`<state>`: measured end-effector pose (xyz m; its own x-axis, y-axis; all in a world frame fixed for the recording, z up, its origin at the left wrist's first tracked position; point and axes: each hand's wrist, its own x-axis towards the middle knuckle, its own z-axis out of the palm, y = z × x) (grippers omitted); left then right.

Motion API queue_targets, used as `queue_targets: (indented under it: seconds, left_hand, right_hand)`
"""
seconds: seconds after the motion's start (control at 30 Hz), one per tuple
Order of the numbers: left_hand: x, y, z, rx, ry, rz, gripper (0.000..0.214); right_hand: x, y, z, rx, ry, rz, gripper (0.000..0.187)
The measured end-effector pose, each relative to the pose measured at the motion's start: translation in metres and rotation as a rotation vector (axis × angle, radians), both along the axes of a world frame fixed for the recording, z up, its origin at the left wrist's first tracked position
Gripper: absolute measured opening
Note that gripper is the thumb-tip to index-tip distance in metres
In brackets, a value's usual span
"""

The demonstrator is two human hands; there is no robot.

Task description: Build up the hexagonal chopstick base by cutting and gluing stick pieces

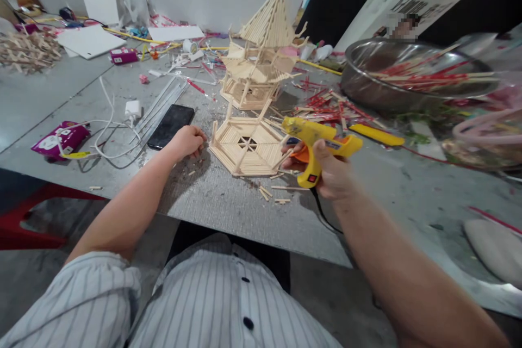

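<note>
My right hand [326, 166] grips a yellow glue gun [312, 133] with an orange trigger, its nozzle pointing left above the edge of a wooden-stick frame. That hexagonal frame [261, 157] lies flat on the table, built from thin sticks, with short posts standing at some corners and a small spoked hole in the middle. To its left, my left hand [190, 142] rests low over the table beside a black phone [171, 125]. Its fingers are curled together; whatever they may hold is hidden. Behind the frame stands a tiered stick pagoda [261, 65] with a pointed roof.
Small stick offcuts [265, 193] lie near the front edge. At right are a steel basin [367, 81] with red-wrapped chopsticks, a yellow cutter [377, 134] and a pink basket [489, 130]. On the left lie a purple packet [61, 138] and a white charger [132, 109] with its cable.
</note>
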<state>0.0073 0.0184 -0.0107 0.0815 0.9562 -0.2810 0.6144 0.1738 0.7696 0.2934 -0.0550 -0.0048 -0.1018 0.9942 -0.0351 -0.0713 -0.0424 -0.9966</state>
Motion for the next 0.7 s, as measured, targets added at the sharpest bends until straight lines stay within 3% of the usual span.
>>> queue_targets:
  seconds: [0.33, 0.5, 0.7]
  left_hand:
    - [0.010, -0.010, 0.005, -0.019, 0.031, -0.189, 0.024]
    - [0.010, -0.008, 0.003, -0.021, 0.003, -0.194, 0.023]
    - [0.008, -0.005, 0.000, 0.023, 0.024, -0.165, 0.023]
  right_hand:
    - [0.016, 0.008, -0.001, 0.017, 0.015, -0.151, 0.033]
    - [0.016, 0.010, -0.002, 0.049, -0.032, -0.194, 0.038]
    - [0.036, 0.009, 0.018, 0.096, -0.075, -0.335, 0.045]
